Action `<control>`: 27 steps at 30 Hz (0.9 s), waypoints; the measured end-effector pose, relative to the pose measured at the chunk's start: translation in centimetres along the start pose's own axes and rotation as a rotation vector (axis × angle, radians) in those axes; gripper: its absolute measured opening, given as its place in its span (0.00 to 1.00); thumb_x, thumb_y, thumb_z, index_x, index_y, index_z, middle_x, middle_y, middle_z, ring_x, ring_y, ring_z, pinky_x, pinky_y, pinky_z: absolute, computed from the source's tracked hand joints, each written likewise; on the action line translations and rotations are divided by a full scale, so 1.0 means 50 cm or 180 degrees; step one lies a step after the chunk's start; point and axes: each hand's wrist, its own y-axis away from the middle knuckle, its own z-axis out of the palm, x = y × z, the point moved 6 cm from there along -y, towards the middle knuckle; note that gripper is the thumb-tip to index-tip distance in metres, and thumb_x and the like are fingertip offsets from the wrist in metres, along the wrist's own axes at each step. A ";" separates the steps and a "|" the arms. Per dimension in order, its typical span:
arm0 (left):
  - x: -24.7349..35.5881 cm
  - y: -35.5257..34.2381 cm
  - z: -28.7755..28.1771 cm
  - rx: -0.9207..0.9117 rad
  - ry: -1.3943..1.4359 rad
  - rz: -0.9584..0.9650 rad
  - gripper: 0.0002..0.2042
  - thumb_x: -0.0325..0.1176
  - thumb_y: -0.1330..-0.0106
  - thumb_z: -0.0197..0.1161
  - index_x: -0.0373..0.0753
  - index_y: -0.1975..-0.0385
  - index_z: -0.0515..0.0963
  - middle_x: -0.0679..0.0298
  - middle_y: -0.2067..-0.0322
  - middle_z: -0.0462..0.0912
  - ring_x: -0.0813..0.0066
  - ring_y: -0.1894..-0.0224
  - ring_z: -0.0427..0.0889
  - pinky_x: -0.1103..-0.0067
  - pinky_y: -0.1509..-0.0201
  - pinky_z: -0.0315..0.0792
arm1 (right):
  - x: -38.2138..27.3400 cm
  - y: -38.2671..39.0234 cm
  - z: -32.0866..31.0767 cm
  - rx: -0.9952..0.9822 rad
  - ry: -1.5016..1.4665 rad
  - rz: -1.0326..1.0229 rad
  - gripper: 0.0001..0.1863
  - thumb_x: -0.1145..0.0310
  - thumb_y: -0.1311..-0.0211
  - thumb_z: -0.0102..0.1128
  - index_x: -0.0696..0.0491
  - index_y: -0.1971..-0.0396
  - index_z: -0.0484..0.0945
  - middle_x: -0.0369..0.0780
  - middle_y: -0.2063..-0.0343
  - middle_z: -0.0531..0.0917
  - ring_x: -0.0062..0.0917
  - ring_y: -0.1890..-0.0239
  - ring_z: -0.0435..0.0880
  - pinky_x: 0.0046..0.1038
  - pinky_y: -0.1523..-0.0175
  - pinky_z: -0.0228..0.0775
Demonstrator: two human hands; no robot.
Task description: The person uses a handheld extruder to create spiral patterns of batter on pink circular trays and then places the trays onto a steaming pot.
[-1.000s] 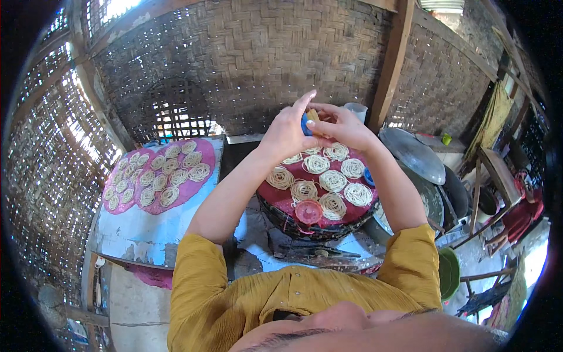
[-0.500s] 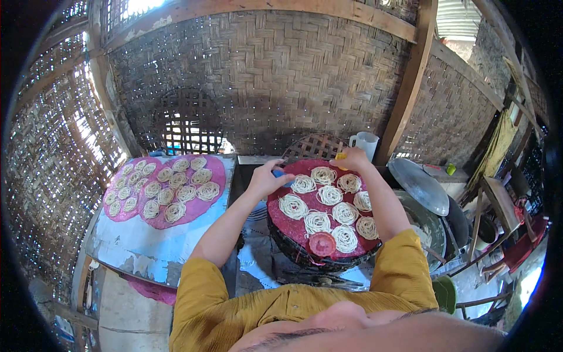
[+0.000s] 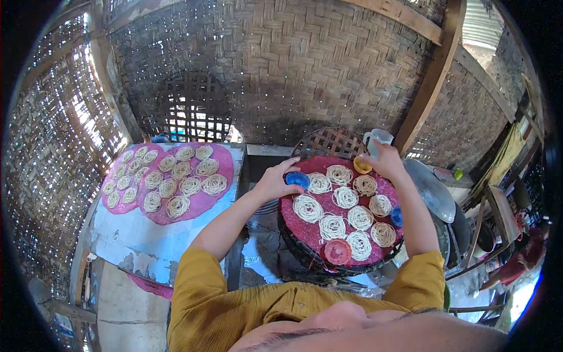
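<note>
A round tray covered in deep pink cloth (image 3: 380, 189) stands before me, holding several flat coils of pale noodles (image 3: 346, 197). At its far left edge, my left hand (image 3: 275, 180) has its thumb and fingers around a small blue cup (image 3: 297, 180), whose open side shows. Across the tray at the far right, my right hand (image 3: 386, 162) grips the rim of a small yellow cup (image 3: 362, 165) with its fingertips. A pinkish-red cup (image 3: 338, 251) lies at the near edge. Another blue cup (image 3: 397, 216) sits at the right edge, partly hidden by my right forearm.
To the left, a pale blue table (image 3: 123, 237) bears two pink cloths with more noodle coils (image 3: 178, 206). A whitish jug (image 3: 380, 136) stands behind the tray beside a woven basketry piece (image 3: 331, 144). A large metal lid (image 3: 431, 190) leans at the right. Woven walls (image 3: 316, 76) enclose the far side.
The view has shifted, so the tray appears further right. The blue cup in my left hand has turned to show its open side. The yellow cup now also shows its hollow.
</note>
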 end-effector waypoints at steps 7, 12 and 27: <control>-0.007 -0.019 -0.010 0.0360 0.0367 0.1055 0.40 0.64 0.52 0.50 0.32 0.48 0.59 0.53 0.58 0.74 0.64 0.51 0.71 0.76 0.49 0.63 | 0.026 0.131 -0.129 0.0688 -0.0217 -0.0093 0.33 0.52 0.54 0.56 0.57 0.50 0.64 0.50 0.56 0.71 0.41 0.53 0.70 0.32 0.48 0.60; -0.241 -0.115 -0.021 0.1286 0.0759 -0.0269 0.29 0.48 0.46 0.56 0.30 0.52 0.63 0.51 0.59 0.73 0.64 0.59 0.75 0.75 0.55 0.67 | 0.054 0.235 -0.210 0.0939 -0.1456 0.0452 0.31 0.60 0.51 0.55 0.53 0.46 0.60 0.42 0.51 0.69 0.28 0.51 0.68 0.26 0.48 0.58; -0.487 -0.162 0.227 -0.0565 0.1494 -0.1767 0.16 0.38 0.54 0.64 0.34 0.67 0.76 0.59 0.71 0.79 0.68 0.72 0.77 0.73 0.69 0.71 | 0.174 0.686 -0.310 0.2071 -0.1381 0.1929 0.28 0.55 0.46 0.51 0.55 0.48 0.63 0.40 0.56 0.72 0.21 0.60 0.69 0.20 0.62 0.62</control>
